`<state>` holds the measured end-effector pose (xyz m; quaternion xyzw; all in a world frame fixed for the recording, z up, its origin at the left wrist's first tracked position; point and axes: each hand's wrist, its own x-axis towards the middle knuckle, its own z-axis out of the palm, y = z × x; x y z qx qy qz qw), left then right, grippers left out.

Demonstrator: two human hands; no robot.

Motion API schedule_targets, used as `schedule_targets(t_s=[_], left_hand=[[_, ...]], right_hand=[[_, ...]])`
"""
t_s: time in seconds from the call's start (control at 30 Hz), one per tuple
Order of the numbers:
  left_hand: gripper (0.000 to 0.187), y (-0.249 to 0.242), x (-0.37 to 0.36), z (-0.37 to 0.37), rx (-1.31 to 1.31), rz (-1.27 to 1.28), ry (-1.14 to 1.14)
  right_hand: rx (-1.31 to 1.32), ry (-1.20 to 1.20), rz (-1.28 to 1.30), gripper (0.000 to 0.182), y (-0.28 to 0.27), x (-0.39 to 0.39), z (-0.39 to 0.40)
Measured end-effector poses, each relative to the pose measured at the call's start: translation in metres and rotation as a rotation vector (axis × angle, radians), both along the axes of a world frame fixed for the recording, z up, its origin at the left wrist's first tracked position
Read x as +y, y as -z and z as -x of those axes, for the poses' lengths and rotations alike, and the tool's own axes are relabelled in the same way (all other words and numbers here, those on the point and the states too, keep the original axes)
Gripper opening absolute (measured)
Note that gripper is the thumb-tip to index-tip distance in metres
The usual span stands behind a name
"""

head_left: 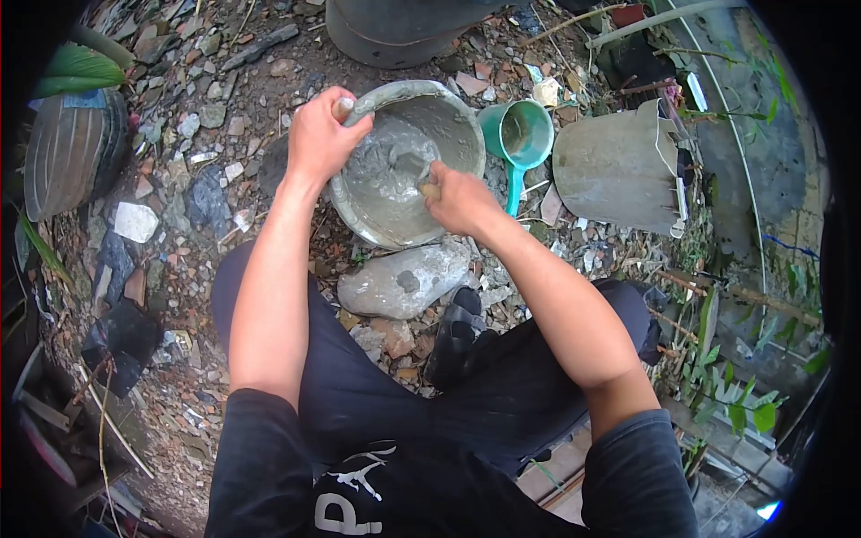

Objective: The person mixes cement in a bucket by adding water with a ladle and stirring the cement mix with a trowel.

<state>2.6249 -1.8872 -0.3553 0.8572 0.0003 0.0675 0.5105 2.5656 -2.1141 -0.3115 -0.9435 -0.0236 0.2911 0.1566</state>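
A round basin (pixel 470 134) with a mud-caked rim holds wet grey cement (pixel 381 166). My left hand (pixel 320 134) is closed on its upper left rim. Between that thumb and fingers shows a pale rounded end of something I cannot make out. Inside the basin, my right hand (pixel 459 203) grips a trowel (pixel 430 191) by its light wooden handle. The trowel's blade is coated in cement and partly sunk in the mix. Close by on the right stands a green water dipper (pixel 515 184), its handle pointing toward me.
A large grey stone (pixel 404 280) lies just below the basin. To the right is a broken grey bucket (pixel 619 166), tipped over. A dark pot (pixel 395 36) stands beyond the basin. Rubble covers the ground, with a weathered container (pixel 76 152) at left and plants at right.
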Motion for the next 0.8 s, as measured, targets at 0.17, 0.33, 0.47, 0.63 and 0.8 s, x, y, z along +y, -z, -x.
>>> schedule_targets(t_s=[0.17,0.33,0.47,0.63,0.8], left_hand=[[0.031,0.0,0.0,0.002,-0.016,-0.006,0.003],[0.031,-0.003,-0.002,0.004,0.005,0.016,0.01],[0.028,-0.003,-0.002,0.008,-0.026,-0.007,-0.013],[0.028,0.001,0.0,0.004,-0.02,-0.015,-0.006],[0.034,-0.005,0.001,0.005,0.041,0.007,0.02]], right_hand=[[-0.147,0.02,-0.02,0.038,-0.002,-0.002,-0.009],[-0.207,0.032,-0.099,0.043,0.013,0.016,-0.001],[-0.099,-0.148,0.013,0.04,-0.008,0.013,0.007],[-0.072,-0.202,0.09,0.036,-0.035,-0.004,-0.01],[-0.208,-0.09,0.044,0.035,0.008,0.012,0.0]])
